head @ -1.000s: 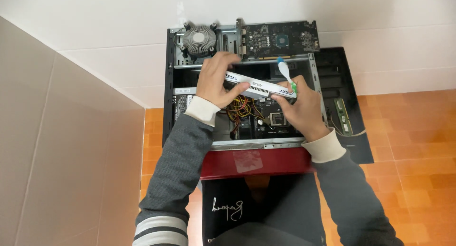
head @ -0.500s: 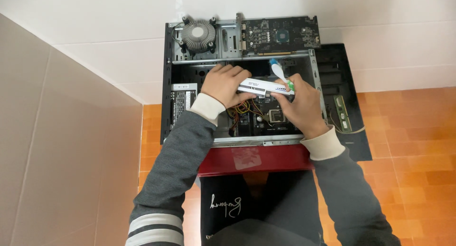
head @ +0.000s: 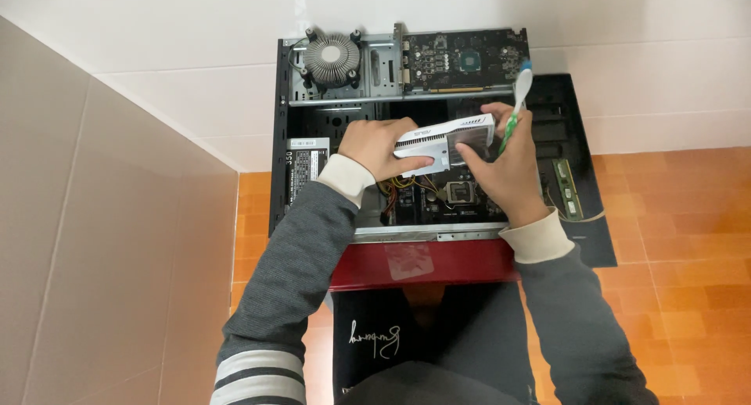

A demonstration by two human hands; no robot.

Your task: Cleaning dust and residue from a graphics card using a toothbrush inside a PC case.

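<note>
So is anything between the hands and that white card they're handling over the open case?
Nothing visible. The left hand grips the white card at its left end, the right hand holds its right end, and a toothbrush sits in the right hand too.

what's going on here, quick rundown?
A person is bent over an open desktop computer case on the floor. Both hands hold a white shroud-like part above the motherboard: the left hand at its left end, the right hand at its right end. The right hand also holds a toothbrush with a green and white handle. A round heatsink fan and a bare graphics board lie on the case's far edge.
</note>
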